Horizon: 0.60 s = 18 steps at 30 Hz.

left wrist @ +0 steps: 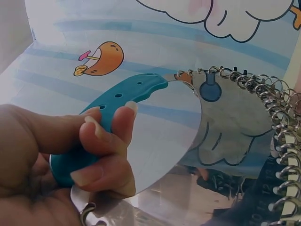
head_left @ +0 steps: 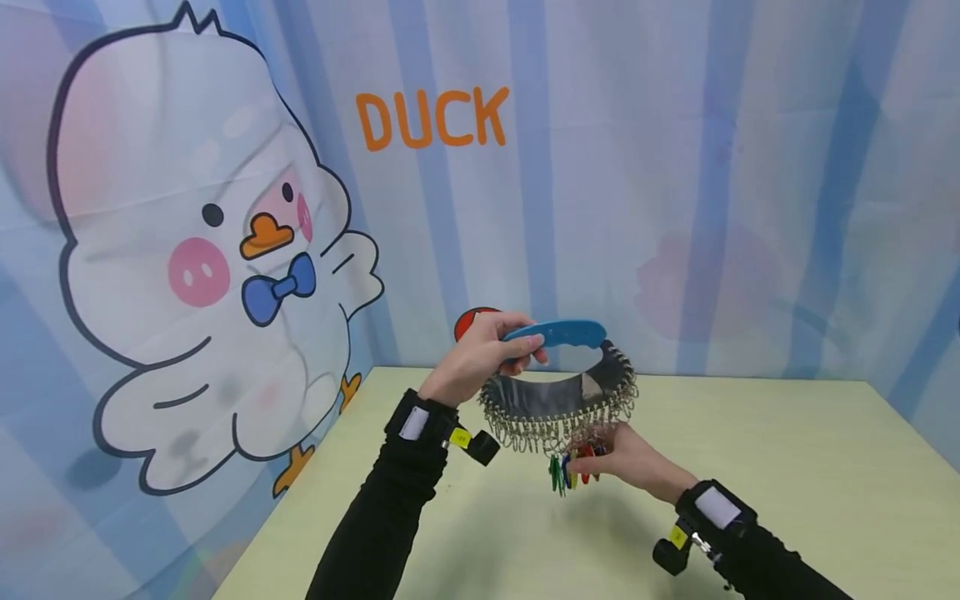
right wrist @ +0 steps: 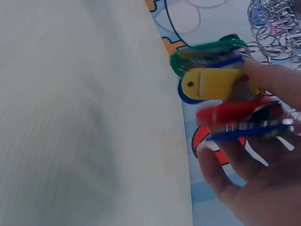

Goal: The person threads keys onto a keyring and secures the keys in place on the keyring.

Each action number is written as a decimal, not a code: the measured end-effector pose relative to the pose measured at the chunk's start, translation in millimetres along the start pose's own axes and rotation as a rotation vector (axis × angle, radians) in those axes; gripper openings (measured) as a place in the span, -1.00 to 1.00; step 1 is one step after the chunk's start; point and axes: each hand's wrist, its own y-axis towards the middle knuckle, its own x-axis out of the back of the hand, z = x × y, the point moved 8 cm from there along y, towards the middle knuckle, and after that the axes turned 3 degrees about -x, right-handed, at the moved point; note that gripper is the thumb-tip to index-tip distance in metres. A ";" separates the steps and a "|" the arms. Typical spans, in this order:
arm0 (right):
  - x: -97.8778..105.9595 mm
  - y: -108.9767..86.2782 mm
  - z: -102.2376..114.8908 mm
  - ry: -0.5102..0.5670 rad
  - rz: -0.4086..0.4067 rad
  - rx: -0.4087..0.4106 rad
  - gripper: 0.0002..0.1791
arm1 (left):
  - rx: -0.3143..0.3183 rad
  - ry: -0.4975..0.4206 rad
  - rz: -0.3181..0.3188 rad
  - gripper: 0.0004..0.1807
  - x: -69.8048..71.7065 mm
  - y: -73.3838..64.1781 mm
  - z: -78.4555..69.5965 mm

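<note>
My left hand [head_left: 483, 346] holds up a curved metal key carrier by its blue handle [head_left: 570, 333]. In the left wrist view, the fingers curl round that handle [left wrist: 148, 82]. The polished band [head_left: 551, 396] bows down toward the right, its outer edge lined with small metal hooks [head_left: 536, 435]. Coloured plastic key tags hang below the hooks. In the right wrist view, a green tag [right wrist: 207, 51], a yellow tag [right wrist: 214, 84] and a blurred red tag [right wrist: 230, 111] show. My right hand [head_left: 637, 462] grips among these tags, its fingers curled about them.
A pale yellow table [head_left: 765, 467] lies under both hands. Behind it hangs a blue-striped curtain [head_left: 622, 167] with a printed duck [head_left: 165, 167]. Each wrist wears a black strap with a small camera, such as the right camera [head_left: 670, 557].
</note>
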 end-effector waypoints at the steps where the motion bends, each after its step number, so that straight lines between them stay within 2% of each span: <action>1: 0.6 0.0 0.7 -0.004 0.000 0.009 -0.58 | -0.002 0.001 0.000 -0.84 0.4 -0.1 -0.3; 8: 9.2 -5.5 3.1 -0.002 0.016 0.052 -0.58 | 0.009 0.007 -0.004 -0.85 3.4 -1.1 3.9; 13: 10.2 -7.5 1.6 0.023 0.038 0.054 -0.61 | 0.010 -0.001 0.000 -0.83 2.7 -1.1 5.1; 18: 7.3 -5.9 1.8 0.037 0.019 0.045 -0.63 | -0.005 -0.003 0.001 -0.83 0.6 -0.2 3.7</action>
